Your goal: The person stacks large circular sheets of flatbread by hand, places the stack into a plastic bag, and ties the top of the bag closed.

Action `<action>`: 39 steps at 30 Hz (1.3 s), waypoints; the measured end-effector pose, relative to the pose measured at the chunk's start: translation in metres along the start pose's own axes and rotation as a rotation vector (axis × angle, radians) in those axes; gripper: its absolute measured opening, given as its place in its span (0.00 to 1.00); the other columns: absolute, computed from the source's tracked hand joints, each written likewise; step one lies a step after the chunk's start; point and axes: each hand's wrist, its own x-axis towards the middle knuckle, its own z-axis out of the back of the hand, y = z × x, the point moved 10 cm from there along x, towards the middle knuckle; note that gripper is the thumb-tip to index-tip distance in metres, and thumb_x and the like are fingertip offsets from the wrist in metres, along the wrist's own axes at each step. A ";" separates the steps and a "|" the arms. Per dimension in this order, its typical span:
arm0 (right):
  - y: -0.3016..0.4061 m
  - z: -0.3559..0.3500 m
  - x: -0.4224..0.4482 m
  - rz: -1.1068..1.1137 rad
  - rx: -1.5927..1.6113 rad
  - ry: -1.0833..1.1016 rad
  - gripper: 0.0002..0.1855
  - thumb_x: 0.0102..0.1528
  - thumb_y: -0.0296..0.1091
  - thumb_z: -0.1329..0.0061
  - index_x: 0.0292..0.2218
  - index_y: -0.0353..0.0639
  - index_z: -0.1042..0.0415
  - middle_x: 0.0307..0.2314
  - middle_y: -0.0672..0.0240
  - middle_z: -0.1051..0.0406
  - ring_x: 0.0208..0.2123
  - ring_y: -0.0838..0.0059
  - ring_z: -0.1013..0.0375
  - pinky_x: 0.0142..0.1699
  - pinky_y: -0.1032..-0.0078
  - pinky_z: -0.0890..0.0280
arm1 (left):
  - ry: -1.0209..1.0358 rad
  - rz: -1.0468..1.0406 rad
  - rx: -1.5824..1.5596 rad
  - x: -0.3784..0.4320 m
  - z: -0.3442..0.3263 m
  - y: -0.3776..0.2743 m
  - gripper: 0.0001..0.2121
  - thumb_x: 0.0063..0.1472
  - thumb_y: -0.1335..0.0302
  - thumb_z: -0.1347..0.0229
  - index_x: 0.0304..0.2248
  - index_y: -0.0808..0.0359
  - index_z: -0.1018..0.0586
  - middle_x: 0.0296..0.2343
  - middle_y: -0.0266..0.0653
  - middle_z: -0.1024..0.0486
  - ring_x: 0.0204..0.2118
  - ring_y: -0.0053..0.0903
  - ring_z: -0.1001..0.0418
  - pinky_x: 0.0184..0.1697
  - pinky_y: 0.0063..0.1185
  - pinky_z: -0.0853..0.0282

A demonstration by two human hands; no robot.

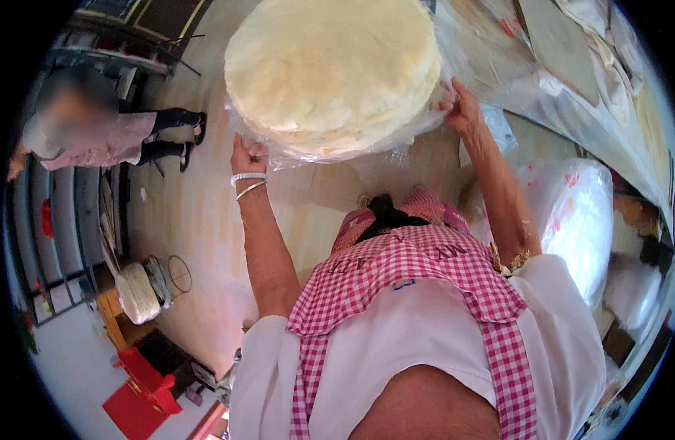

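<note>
A thick, round, cream-coloured slab [332, 71], its material not certain, lies on clear plastic film [310, 160] at the top centre. My left hand [249, 154], with bracelets at the wrist, grips the film at the slab's near left edge. On the right side, my right hand [459, 105] has its fingers closed on the film beside the slab. The film stretches between both hands along the near edge. What holds the slab up from below is hidden.
Another person [95, 132] stands at the left. Plastic-covered boards [568, 110] slope along the upper right. A large plastic-wrapped bundle [574, 231] is beside my right arm. A wrapped roll [136, 291] and a red box [142, 390] are at the lower left.
</note>
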 end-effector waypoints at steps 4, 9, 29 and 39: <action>0.002 -0.014 -0.006 -0.003 -0.141 0.135 0.06 0.48 0.33 0.60 0.27 0.41 0.38 0.08 0.79 0.55 0.09 0.84 0.53 0.24 0.79 0.45 | 0.027 -0.076 0.442 -0.011 0.016 -0.005 0.05 0.47 0.71 0.51 0.20 0.63 0.33 0.14 0.33 0.39 0.12 0.18 0.44 0.12 0.15 0.49; 0.043 -0.028 0.013 0.018 -0.013 0.335 0.06 0.46 0.30 0.59 0.28 0.39 0.37 0.13 0.72 0.39 0.13 0.78 0.41 0.27 0.75 0.40 | -0.081 -0.323 0.497 -0.044 -0.032 -0.041 0.03 0.46 0.76 0.53 0.23 0.65 0.32 0.16 0.35 0.35 0.18 0.24 0.37 0.17 0.20 0.41; 0.158 -0.141 0.111 0.754 -1.844 -0.048 0.11 0.37 0.33 0.55 0.25 0.37 0.34 0.19 0.60 0.33 0.23 0.69 0.33 0.26 0.74 0.39 | -0.409 -1.047 2.131 0.055 -0.148 -0.184 0.13 0.41 0.74 0.51 0.31 0.67 0.30 0.27 0.46 0.30 0.30 0.37 0.31 0.29 0.27 0.34; 0.185 -0.128 0.155 0.584 -1.349 -0.014 0.09 0.41 0.35 0.58 0.23 0.38 0.34 0.17 0.60 0.35 0.22 0.63 0.34 0.27 0.70 0.39 | 0.048 -0.669 1.591 0.181 -0.225 -0.189 0.10 0.43 0.74 0.52 0.29 0.66 0.29 0.25 0.44 0.31 0.29 0.32 0.32 0.32 0.24 0.35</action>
